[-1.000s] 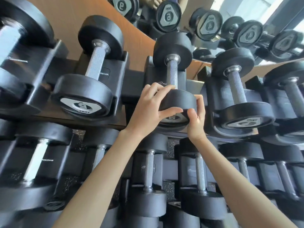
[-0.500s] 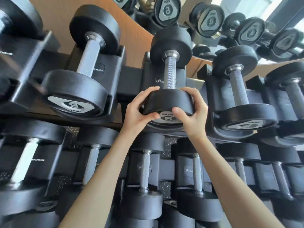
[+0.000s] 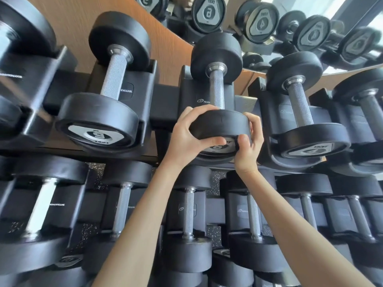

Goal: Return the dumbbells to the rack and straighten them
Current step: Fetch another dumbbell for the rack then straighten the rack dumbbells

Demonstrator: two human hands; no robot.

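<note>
Gripped between curled fingers (image 3: 187,114) of left hand (image 3: 184,141) and right hand (image 3: 248,150): near head of dumbbell (image 3: 219,125), rack (image 3: 186,92) just behind.

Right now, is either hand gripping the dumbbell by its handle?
No: the left hand and right hand clasp the dumbbell at its near end; its handle is bare.
</note>
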